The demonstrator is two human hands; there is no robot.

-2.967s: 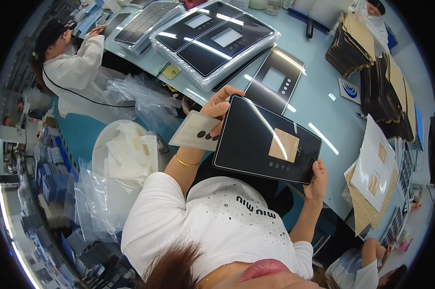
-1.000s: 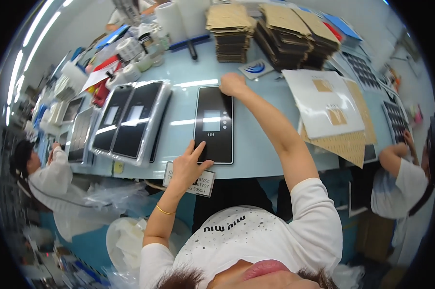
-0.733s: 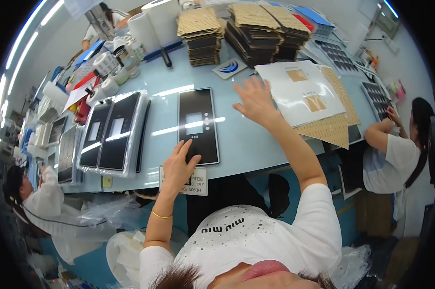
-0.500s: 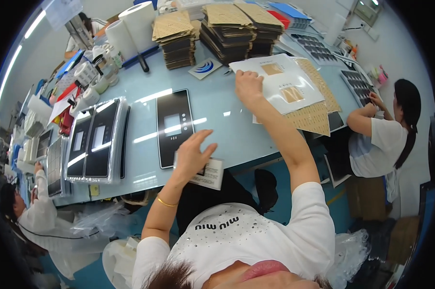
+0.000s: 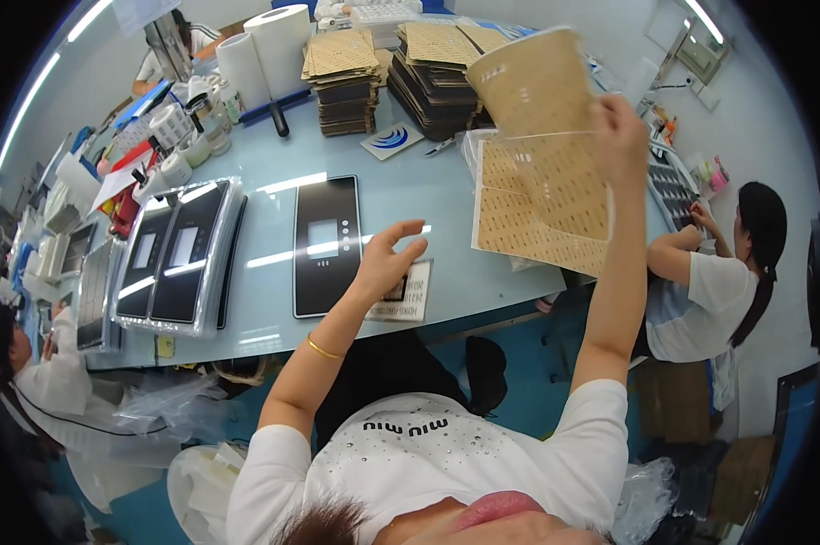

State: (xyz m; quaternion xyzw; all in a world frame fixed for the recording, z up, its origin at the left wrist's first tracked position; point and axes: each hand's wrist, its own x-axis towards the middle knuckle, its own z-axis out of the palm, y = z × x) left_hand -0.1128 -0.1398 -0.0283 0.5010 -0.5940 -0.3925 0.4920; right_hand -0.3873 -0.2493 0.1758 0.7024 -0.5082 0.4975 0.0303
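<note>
My right hand [image 5: 621,136] is closed on the edge of a tan-backed sheet [image 5: 535,80], which is raised and curled over the right side of the table. Beneath it lies more tan patterned paper [image 5: 519,222]. My left hand [image 5: 393,263] hovers near the table's front edge with its fingers apart, holding nothing. Just beside and partly under that hand is a small clear-edged card with printing [image 5: 408,304]. To the left of the hand, a black glossy panel [image 5: 326,272] with a light window and small round marks lies flat.
Wrapped black panels [image 5: 184,259] are stacked on the left. Tall piles of tan-topped sheets [image 5: 346,82] stand at the back, near white rolls [image 5: 278,50] and a blue-and-white square card [image 5: 392,139]. Co-workers sit at the right [image 5: 714,282] and left [image 5: 42,363].
My right hand has moved right and lifted a sheet off the pile; its white face no longer shows, only a tan side. My left hand has shifted slightly right and stays open.
</note>
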